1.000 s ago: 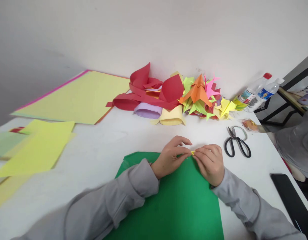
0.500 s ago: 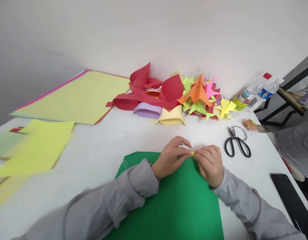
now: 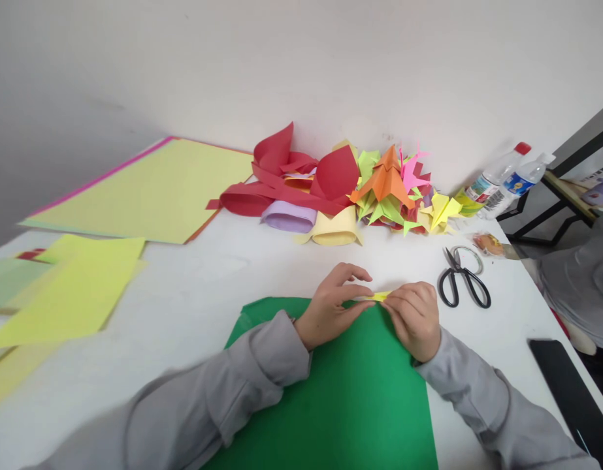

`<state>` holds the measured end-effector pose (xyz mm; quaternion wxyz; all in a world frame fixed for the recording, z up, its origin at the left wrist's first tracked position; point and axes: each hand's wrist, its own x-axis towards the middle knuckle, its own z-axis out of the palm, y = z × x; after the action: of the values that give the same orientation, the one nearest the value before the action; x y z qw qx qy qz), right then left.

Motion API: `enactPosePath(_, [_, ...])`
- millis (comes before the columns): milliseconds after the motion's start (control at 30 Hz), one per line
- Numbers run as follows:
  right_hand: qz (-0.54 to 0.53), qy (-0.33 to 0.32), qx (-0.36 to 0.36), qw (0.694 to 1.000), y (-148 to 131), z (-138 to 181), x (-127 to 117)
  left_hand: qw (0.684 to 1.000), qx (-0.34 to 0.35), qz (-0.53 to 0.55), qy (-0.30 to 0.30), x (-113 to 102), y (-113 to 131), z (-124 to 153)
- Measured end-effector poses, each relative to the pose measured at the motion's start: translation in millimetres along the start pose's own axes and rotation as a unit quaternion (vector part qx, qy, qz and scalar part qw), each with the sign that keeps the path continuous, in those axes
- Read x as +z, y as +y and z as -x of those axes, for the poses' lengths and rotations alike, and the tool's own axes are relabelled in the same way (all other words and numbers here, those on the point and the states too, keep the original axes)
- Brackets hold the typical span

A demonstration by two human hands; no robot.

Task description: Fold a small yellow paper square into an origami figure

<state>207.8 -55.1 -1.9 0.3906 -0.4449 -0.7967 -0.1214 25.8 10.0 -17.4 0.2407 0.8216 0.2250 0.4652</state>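
Observation:
My left hand (image 3: 333,305) and my right hand (image 3: 415,318) meet over the far edge of a green paper sheet (image 3: 345,398) on the white table (image 3: 223,274). Both pinch a small folded yellow paper piece (image 3: 378,297) between thumb and fingers, one hand at each end. My left index finger is lifted above the pinch. Grey sleeves cover both forearms.
A heap of folded coloured paper shapes (image 3: 350,189) lies against the wall. Black scissors (image 3: 462,281) lie right of my hands. Yellow-green sheets (image 3: 80,287) and a large paper stack (image 3: 149,189) lie left. Two water bottles (image 3: 507,179) and a dark phone (image 3: 570,391) sit right.
My hands have drawn slightly apart, so more of the yellow paper piece shows between them. Nothing else moved.

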Motion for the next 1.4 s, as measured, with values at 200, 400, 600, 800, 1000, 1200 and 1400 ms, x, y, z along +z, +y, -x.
enactPosePath(200, [-0.014, 0.003, 0.007, 1.0, -0.4, -1.0, 2.3, 0.999, 0.033, 0.008, -0.014, -0.3, 1.2, 0.0])
enactPosePath(400, [-0.013, 0.011, 0.055, 0.998, 3.6, 2.3, 3.4, 1.0, 0.012, 0.004, 0.021, -1.1, 0.8, -1.8])
enactPosePath(600, [-0.028, -0.004, 0.017, 0.999, 1.5, 1.6, 0.9, 0.999, 0.038, 0.004, 0.012, 0.3, 0.2, -1.2])
enactPosePath(800, [-0.034, 0.0, 0.045, 0.998, 2.2, 2.3, 3.1, 0.999, 0.046, 0.007, 0.012, 0.1, -0.2, -1.2])
enactPosePath(1000, [-0.047, -0.025, 0.02, 0.998, 3.0, 0.9, 3.8, 0.999, 0.045, 0.003, 0.007, 0.2, 0.4, -1.7])
enactPosePath(1200, [-0.042, -0.024, 0.013, 0.999, 0.8, -1.0, 2.3, 0.999, 0.047, 0.002, -0.006, -0.3, 0.7, -1.2])
enactPosePath(1400, [-0.069, 0.026, 0.096, 0.993, 4.8, -1.3, 2.7, 1.0, 0.016, 0.011, 0.013, -0.2, -3.6, -0.5])
